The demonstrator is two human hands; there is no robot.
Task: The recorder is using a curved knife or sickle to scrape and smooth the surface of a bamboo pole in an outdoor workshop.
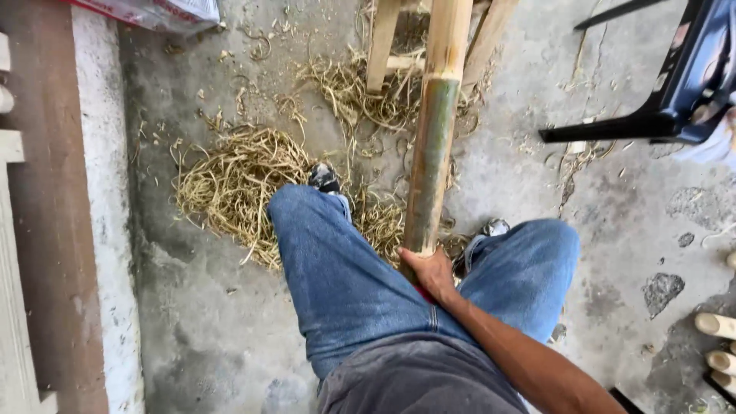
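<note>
At the far left a wall edge [100,230] is seen along the concrete floor [207,322], and a plastic bag [153,11] lies at the far left corner. Right of the wall, a heap of bamboo shavings [234,184] is spread over the floor, reaching under the left knee [322,253] in blue jeans. In the middle, a bamboo pole [433,146] is held between the knees; it runs from the lap away to a wooden frame [383,46] at the far side, its near stretch green and its far stretch pale and stripped. The near end of the pole is wrapped by the right hand [433,272], the fingers closed around it. The left hand is not in view, so its grip cannot be told. The pole is judged stiff, hard and fairly heavy for its length; the green skin is likely smooth and slippery, so it is best taken near the end or at a node ring, where the fingers can be seated. At the far right a dark chair [675,92] stands, and cut bamboo pieces [717,345] lie at the near right.
</note>
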